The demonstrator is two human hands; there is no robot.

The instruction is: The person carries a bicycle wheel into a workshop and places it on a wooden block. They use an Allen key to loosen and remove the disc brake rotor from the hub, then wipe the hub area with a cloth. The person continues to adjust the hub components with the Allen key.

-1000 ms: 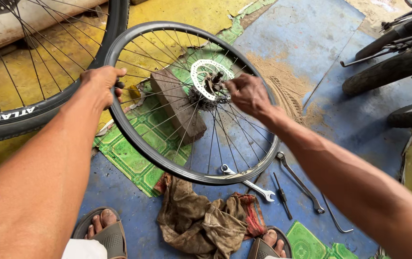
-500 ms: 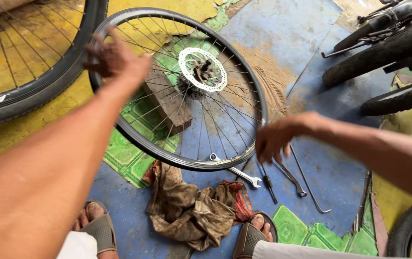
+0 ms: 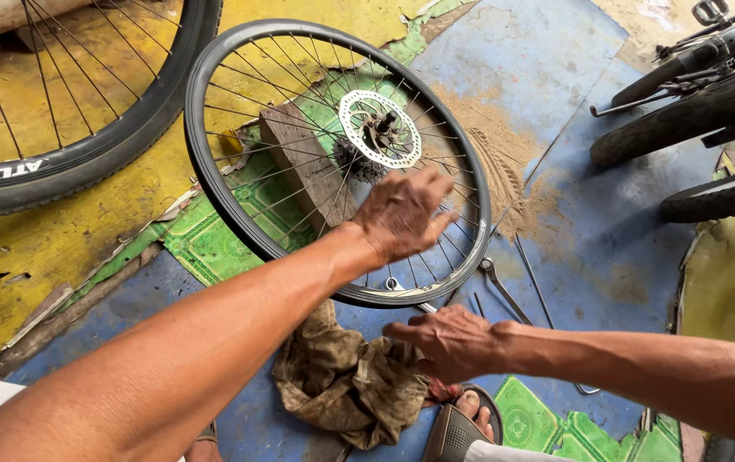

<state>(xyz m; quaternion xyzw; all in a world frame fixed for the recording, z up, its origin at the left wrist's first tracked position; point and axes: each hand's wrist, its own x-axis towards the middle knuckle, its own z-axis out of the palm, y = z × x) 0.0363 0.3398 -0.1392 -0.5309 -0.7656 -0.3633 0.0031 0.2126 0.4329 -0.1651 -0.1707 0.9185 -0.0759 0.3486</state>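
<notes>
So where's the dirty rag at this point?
In the head view the rag lies crumpled on the blue floor at bottom centre, just below the wheel rim, beside the right hand and a sandalled foot.

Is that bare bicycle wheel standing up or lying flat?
Lying flat: the wheel rests on a wooden block, disc side up.
</notes>
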